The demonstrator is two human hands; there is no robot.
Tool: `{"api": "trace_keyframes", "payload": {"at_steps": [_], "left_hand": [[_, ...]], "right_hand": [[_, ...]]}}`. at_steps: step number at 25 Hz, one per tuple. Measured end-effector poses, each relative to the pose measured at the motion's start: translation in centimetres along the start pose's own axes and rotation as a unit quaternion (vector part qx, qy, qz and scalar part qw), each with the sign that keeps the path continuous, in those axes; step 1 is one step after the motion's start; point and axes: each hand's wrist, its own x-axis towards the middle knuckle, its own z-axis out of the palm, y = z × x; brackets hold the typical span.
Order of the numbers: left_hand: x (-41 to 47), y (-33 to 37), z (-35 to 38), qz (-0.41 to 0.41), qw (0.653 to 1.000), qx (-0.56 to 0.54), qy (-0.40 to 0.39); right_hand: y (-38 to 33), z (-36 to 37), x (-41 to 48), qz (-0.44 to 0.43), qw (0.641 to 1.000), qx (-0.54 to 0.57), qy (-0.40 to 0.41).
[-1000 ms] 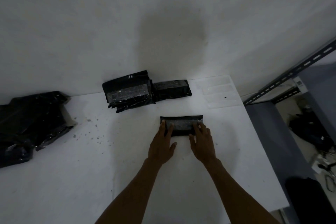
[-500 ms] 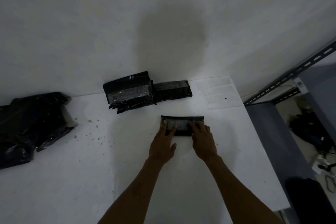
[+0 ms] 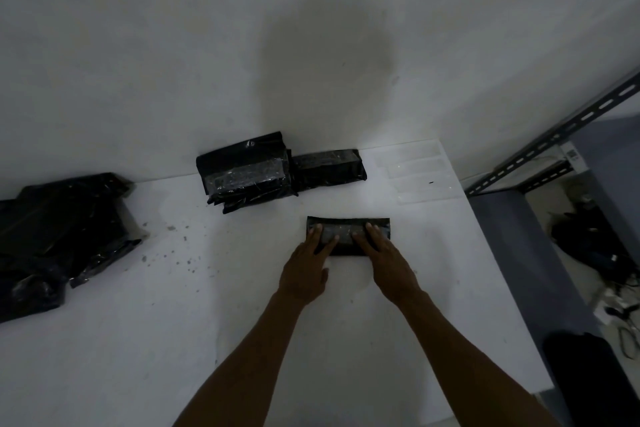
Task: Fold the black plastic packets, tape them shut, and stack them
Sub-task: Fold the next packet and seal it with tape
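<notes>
A: How are the hands now?

B: Both are flat, with the fingers straight and a little apart. The left hand (image 3: 306, 270) and the right hand (image 3: 388, 263) press down on the folded packet (image 3: 346, 231). They do not curl around it, and the palms rest on the table (image 3: 138, 340).

A: And the packet itself?

B: It is a flat black rectangle with a shiny band of tape on top. It lies right of the table's middle, nearer to the far edge.

A: What is around it?

B: At the far edge, against the wall, there is a stack of taped packets (image 3: 246, 173), and one more packet (image 3: 327, 166) touches its right side. Some strips of clear tape (image 3: 419, 170) lie in the far right corner. A heap of loose black bags (image 3: 52, 236) is at the left edge. Nothing lies between the hands and the stack
</notes>
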Motion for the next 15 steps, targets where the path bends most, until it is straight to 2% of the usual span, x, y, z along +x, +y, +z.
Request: {"api": "trace_keyframes", "payload": {"at_steps": [2,5,8,11,15], "left_hand": [[0.1,0.2,-0.6,-0.001,1.000,-0.025,0.011],[0.6,0.9,-0.7,0.003,0.998,-0.003,0.064],[0.8,0.8,-0.4,0.007,1.000,0.025,0.013],[0.7,-0.1,-0.5,-0.003,0.999,0.036,-0.013],[0.6,0.0,-0.4,0.000,1.000,0.004,-0.006]], "right_hand": [[0.3,-0.4,0.2,0.011,1.000,-0.002,-0.013],[-0.9,-0.8,1.1,-0.006,1.000,-0.004,0.023],[-1.4,-0.2,0.9,-0.057,0.998,-0.026,-0.005],[0.2,-0.3,-0.1,-0.027,0.999,-0.032,-0.019],[1.8,-1.5,-1.1,0.011,0.999,-0.031,-0.042]]}}
